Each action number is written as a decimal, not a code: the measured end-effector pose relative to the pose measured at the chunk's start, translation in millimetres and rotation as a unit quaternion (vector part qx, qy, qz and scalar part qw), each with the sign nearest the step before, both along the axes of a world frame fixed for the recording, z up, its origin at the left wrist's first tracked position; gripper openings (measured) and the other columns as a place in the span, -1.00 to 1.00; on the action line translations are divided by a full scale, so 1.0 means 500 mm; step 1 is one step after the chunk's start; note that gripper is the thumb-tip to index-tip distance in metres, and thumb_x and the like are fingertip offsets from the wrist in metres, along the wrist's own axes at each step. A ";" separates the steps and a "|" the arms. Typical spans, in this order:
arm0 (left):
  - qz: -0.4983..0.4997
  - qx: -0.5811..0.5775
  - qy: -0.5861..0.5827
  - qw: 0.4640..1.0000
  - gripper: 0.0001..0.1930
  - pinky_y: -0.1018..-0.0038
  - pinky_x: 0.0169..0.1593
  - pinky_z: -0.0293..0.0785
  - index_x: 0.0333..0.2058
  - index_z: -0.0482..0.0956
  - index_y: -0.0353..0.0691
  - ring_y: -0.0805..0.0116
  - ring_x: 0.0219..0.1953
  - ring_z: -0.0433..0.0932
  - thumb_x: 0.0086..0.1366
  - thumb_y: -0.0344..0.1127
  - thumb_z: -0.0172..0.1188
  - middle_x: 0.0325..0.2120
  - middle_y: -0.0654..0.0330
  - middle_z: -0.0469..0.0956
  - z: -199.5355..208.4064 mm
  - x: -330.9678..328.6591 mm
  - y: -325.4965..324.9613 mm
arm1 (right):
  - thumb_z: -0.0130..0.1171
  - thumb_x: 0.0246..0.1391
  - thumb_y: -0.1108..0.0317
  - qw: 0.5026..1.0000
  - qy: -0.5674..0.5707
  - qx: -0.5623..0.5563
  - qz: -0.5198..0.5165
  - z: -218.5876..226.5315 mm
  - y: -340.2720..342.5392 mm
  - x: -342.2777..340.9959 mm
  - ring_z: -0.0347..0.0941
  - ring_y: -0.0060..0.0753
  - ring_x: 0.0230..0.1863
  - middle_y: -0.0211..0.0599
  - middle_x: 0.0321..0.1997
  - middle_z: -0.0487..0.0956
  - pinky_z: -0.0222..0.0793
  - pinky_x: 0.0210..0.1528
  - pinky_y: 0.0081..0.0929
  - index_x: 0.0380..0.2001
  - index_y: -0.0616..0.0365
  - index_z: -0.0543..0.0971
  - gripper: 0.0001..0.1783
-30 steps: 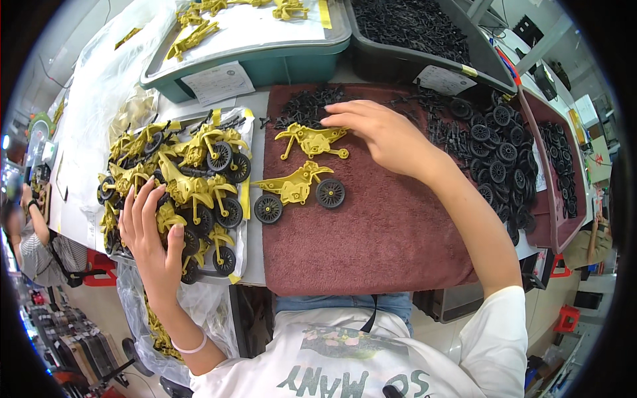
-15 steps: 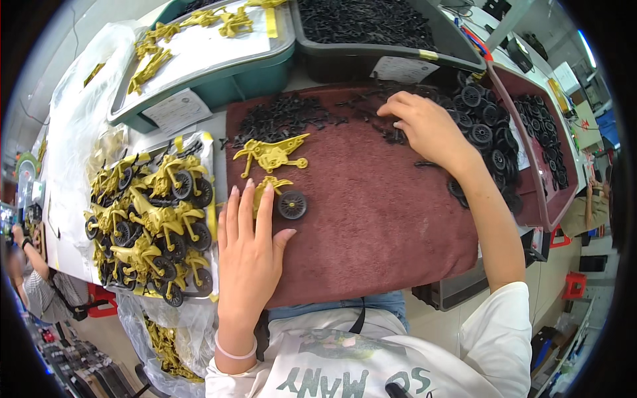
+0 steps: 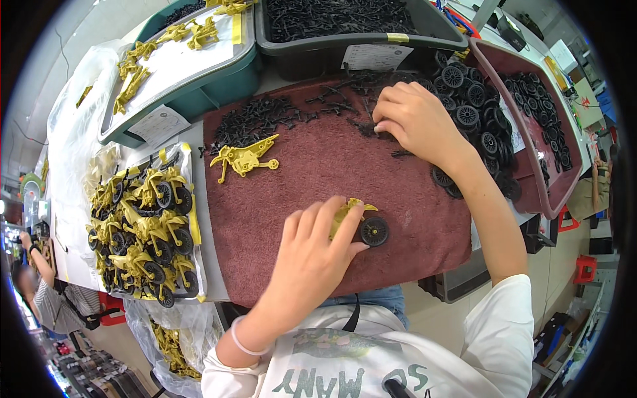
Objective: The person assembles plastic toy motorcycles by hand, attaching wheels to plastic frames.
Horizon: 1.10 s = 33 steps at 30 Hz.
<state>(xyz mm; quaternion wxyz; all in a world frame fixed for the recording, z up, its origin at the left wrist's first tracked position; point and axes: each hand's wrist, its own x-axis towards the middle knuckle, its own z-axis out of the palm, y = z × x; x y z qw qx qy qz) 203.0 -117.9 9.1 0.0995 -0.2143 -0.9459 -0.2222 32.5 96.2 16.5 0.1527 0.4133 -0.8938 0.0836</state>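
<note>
My left hand (image 3: 315, 249) is closed over a yellow toy motorcycle body (image 3: 340, 219), whose rear is hidden under the fingers. A black spoked wheel (image 3: 375, 231) sits at its right end. Toward the far right of the maroon cloth (image 3: 298, 176), my right hand (image 3: 421, 126) has its thumb and fingers pinched together among small black plastic parts (image 3: 363, 127); what lies between the fingertips is hidden. Another yellow motorcycle body (image 3: 244, 159), without wheels, lies on the cloth at the left. Behind it spreads a heap of small black parts (image 3: 249, 121).
Yellow motorcycles with wheels fill a tray (image 3: 201, 252) at left. Along the back stand a teal bin (image 3: 229, 86) and a dark bin (image 3: 318, 50) of black parts. Loose black wheels (image 3: 488, 142) pile beside a maroon bin (image 3: 551, 205) at right. Another person (image 3: 56, 298) is at far left.
My left hand has moved right and nearer to me, bringing the motorcycle body and wheel along. My right hand's fingers have closed down among the black parts. The whole view has shifted slightly.
</note>
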 end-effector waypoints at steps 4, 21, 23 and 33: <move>0.000 0.116 0.013 0.993 -0.82 0.26 -0.11 0.48 -0.21 0.56 -0.30 0.03 -0.18 0.57 0.19 -0.46 0.23 -0.27 0.02 0.56 0.048 -0.107 -0.050 | 0.26 0.01 0.40 0.992 -0.012 -0.127 0.008 0.007 0.018 0.014 0.48 -0.16 -0.29 -0.28 -0.41 0.53 0.38 -0.22 -0.28 -0.38 0.13 0.52 -0.88; 0.081 -0.129 -0.103 0.983 -0.81 0.28 -0.27 0.50 -0.34 0.60 -0.36 0.11 -0.42 0.62 0.16 -0.34 0.29 -0.48 -0.02 0.62 0.025 -0.324 -0.108 | 0.15 0.01 0.60 0.922 -0.168 -0.335 -0.098 0.036 0.126 0.222 0.42 -0.37 -0.37 -0.31 -0.42 0.61 0.35 -0.23 -0.49 -0.10 0.12 0.67 -0.64; 0.069 -0.088 -0.099 0.989 -0.83 0.30 -0.27 0.49 -0.34 0.59 -0.37 0.14 -0.42 0.61 0.17 -0.37 0.28 -0.49 0.00 0.62 0.026 -0.323 -0.117 | 0.12 0.01 0.61 0.926 -0.169 -0.321 -0.100 0.029 0.132 0.240 0.43 -0.35 -0.36 -0.31 -0.44 0.60 0.34 -0.20 -0.46 -0.15 0.14 0.68 -0.67; 0.026 0.056 -0.014 0.998 -0.89 0.38 -0.28 0.45 -0.24 0.53 -0.40 0.19 -0.44 0.54 0.31 -0.52 0.06 -0.42 0.03 0.51 0.054 -0.224 -0.110 | 0.21 0.01 0.60 0.863 -0.334 -0.370 -0.082 0.011 0.077 0.290 0.50 -0.33 -0.33 -0.27 -0.31 0.59 0.41 -0.26 -0.46 -0.16 0.19 0.62 -0.72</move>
